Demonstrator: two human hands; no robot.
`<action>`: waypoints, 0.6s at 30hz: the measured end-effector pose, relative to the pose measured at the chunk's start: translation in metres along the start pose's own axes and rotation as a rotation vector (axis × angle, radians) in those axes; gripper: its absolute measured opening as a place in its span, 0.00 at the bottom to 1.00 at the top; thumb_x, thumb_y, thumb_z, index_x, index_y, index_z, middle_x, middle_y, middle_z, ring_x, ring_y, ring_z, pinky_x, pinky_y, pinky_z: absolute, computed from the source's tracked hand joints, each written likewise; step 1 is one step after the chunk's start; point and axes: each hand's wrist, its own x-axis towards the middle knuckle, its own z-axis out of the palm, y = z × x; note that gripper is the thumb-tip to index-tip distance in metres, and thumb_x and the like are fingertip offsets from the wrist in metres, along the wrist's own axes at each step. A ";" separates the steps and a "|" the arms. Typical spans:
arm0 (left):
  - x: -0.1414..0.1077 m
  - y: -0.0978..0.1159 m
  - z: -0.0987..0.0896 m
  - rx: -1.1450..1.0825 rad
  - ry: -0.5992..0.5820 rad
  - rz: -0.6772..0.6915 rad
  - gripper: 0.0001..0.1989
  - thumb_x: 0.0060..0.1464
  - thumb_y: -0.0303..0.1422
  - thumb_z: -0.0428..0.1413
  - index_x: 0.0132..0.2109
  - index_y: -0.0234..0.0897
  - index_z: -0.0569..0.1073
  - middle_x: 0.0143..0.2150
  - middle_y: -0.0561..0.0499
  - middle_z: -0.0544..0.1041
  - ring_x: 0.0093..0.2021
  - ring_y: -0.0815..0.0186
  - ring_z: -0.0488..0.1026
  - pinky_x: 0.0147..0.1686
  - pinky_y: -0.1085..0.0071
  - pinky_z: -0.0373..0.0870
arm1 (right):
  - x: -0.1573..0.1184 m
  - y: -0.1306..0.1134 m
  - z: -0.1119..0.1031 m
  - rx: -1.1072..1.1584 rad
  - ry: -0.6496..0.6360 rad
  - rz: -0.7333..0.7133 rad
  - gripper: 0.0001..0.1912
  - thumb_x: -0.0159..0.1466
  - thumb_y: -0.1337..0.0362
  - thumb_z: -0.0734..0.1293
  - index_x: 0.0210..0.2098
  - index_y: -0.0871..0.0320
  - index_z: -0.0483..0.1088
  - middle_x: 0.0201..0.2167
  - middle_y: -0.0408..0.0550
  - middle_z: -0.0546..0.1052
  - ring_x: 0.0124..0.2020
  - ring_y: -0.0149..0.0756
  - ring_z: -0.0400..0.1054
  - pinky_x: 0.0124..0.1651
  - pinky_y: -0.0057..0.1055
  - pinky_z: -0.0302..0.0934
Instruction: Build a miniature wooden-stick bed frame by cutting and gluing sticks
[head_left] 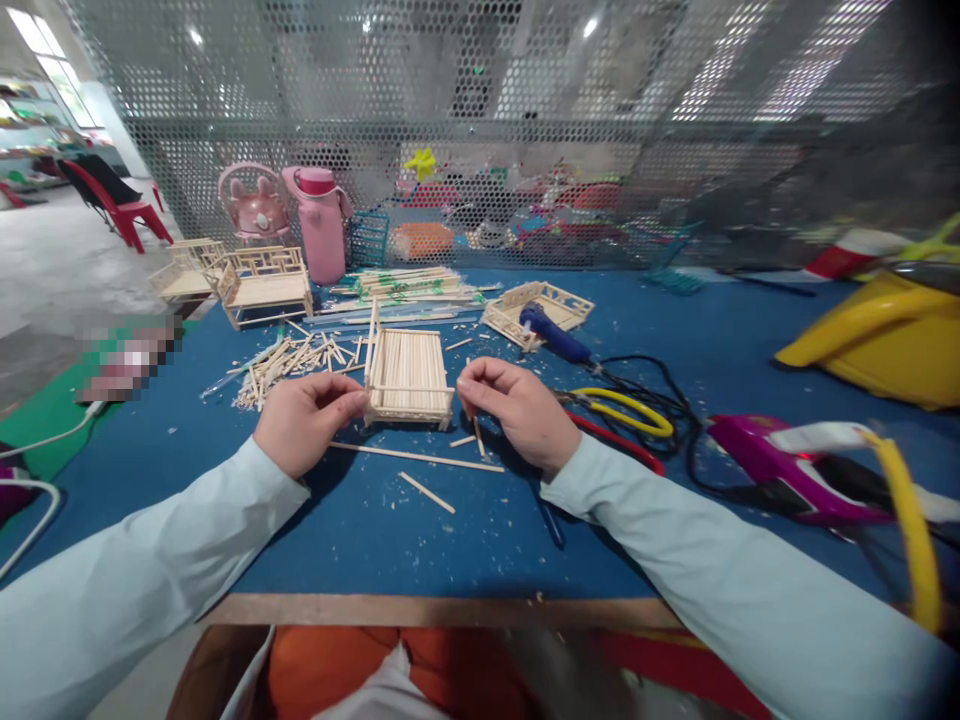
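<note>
A small frame of pale wooden sticks (409, 370) stands on the blue table, with slats across its middle and a taller post at its back left. My left hand (309, 420) pinches its front left corner between thumb and forefinger. At its front right corner is my right hand (517, 408), thumb and fingers closed together; whatever they grip is too small to make out. A long stick (420, 457) lies in front of the frame, and a shorter one (427, 493) rests nearer the table edge.
Cut sticks (289, 367) are heaped at the left, before finished stick models (266, 285) and a pink bottle (322, 225). A blue glue gun (555, 335) leans on another model. Yellow-handled pliers (626, 410), black cords and a purple tool (772, 465) lie right.
</note>
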 end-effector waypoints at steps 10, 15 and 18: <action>-0.003 0.005 0.001 0.101 0.077 0.077 0.11 0.47 0.38 0.56 0.33 0.35 0.77 0.26 0.51 0.78 0.25 0.68 0.72 0.28 0.73 0.68 | -0.002 -0.004 0.001 -0.120 0.061 -0.072 0.14 0.50 0.54 0.70 0.25 0.60 0.69 0.22 0.42 0.70 0.24 0.27 0.61 0.30 0.28 0.57; -0.003 0.004 0.001 0.119 0.093 0.088 0.10 0.47 0.38 0.56 0.32 0.36 0.77 0.27 0.51 0.79 0.27 0.67 0.73 0.29 0.73 0.69 | -0.002 -0.005 0.001 -0.194 0.075 -0.106 0.13 0.50 0.54 0.70 0.24 0.58 0.69 0.22 0.43 0.71 0.24 0.29 0.62 0.31 0.29 0.59; -0.003 0.003 0.001 0.122 0.095 0.097 0.11 0.48 0.38 0.56 0.33 0.36 0.77 0.28 0.51 0.79 0.27 0.67 0.73 0.30 0.72 0.69 | -0.002 -0.006 0.001 -0.200 0.073 -0.105 0.13 0.51 0.54 0.70 0.24 0.58 0.69 0.22 0.44 0.71 0.24 0.29 0.63 0.31 0.30 0.59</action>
